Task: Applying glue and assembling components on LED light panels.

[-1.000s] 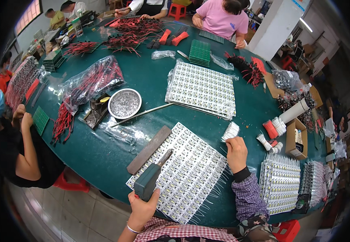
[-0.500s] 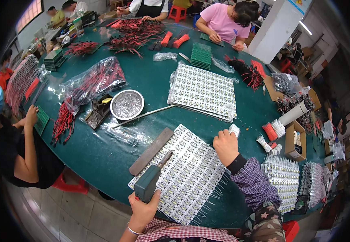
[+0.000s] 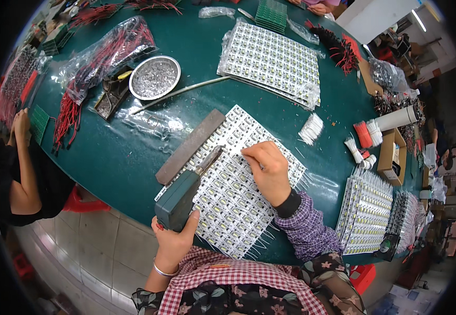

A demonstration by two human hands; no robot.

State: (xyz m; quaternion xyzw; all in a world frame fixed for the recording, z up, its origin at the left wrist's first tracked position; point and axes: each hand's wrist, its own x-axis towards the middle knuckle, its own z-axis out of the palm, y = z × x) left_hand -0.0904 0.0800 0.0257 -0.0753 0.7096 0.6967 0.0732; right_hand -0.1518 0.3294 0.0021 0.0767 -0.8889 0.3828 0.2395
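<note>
My left hand (image 3: 176, 241) is closed round the handle of a dark green soldering gun (image 3: 177, 199). Its metal tip reaches over a white panel of small circuit boards (image 3: 233, 223), close to my right fingertips. My right hand (image 3: 271, 170) pinches above the panel's middle; whatever is between thumb and finger is too small to make out. Thin white wires stick out along the panel's right and lower edges. A brown-grey bar (image 3: 191, 147) lies along its left edge. Right of the panel is a bundle of short white wires (image 3: 311, 129).
A metal bowl of silvery bits (image 3: 155, 77), a small open box (image 3: 113, 94) and a thin rod (image 3: 183, 94) lie beyond the panel. Stacked panels (image 3: 270, 60) stand farther back, wired panels (image 3: 364, 212) at right near a cardboard box (image 3: 392, 157). A co-worker's arm (image 3: 23, 168) is at left.
My right hand has moved left from the white wire bundle to the panel's middle, near the soldering tip. The whole view has tilted downward, so the table's far side has slipped out.
</note>
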